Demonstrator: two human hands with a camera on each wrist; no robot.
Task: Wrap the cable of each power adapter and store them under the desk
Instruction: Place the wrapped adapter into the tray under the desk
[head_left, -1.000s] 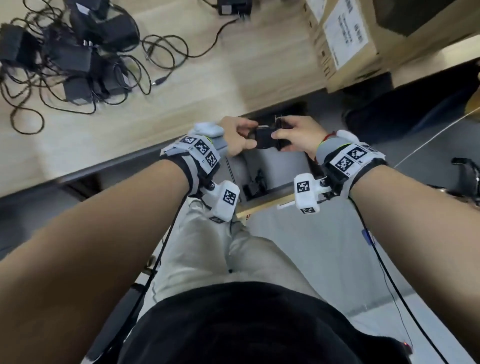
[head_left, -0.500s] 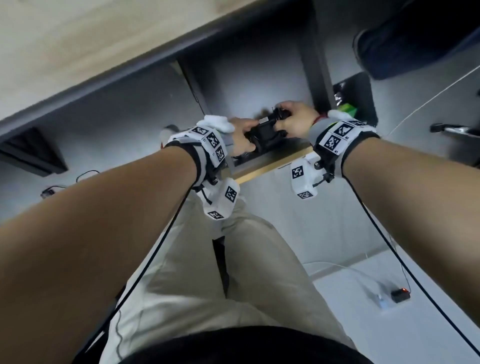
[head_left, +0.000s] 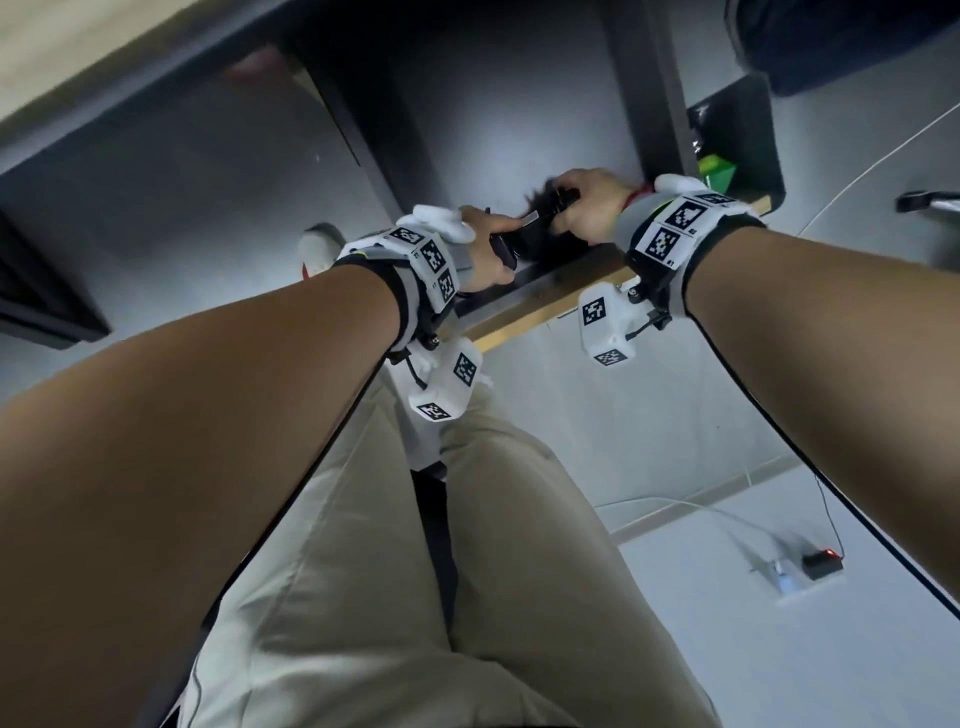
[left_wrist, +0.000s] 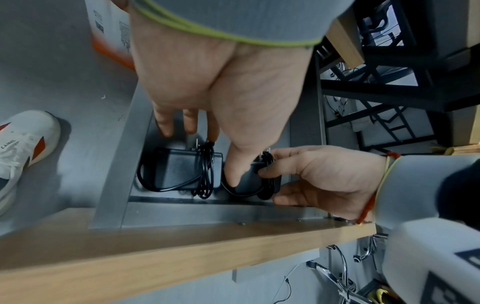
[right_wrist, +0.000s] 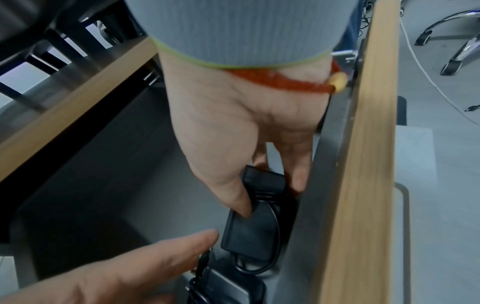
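Note:
My right hand (left_wrist: 272, 183) grips a black power adapter (left_wrist: 249, 179) with its cable wound round it, low over a grey metal shelf (left_wrist: 182, 214) under the desk. The left hand (left_wrist: 205, 156) has straight fingers, and its thumb presses on that adapter's face. Another wrapped adapter (left_wrist: 179, 168) lies on the shelf just left of it, with my left fingers behind it. From the right wrist, the held adapter (right_wrist: 252, 230) sits against the shelf's front wall, the lying adapter (right_wrist: 228, 288) below it. In the head view both hands meet at the adapter (head_left: 535, 234).
A wooden strip (left_wrist: 155, 257) runs along the shelf's front edge. A white shoe (left_wrist: 23, 139) stands on the floor to the left, a cardboard box (left_wrist: 111, 30) beyond it. Black frame legs (head_left: 654, 88) rise behind the shelf. A chair base (right_wrist: 454, 41) is at right.
Both hands have carried the wrapped adapter from in front of the desk edge down under the desk to the shelf. The head view has tilted down, so the desktop pile is out of sight.

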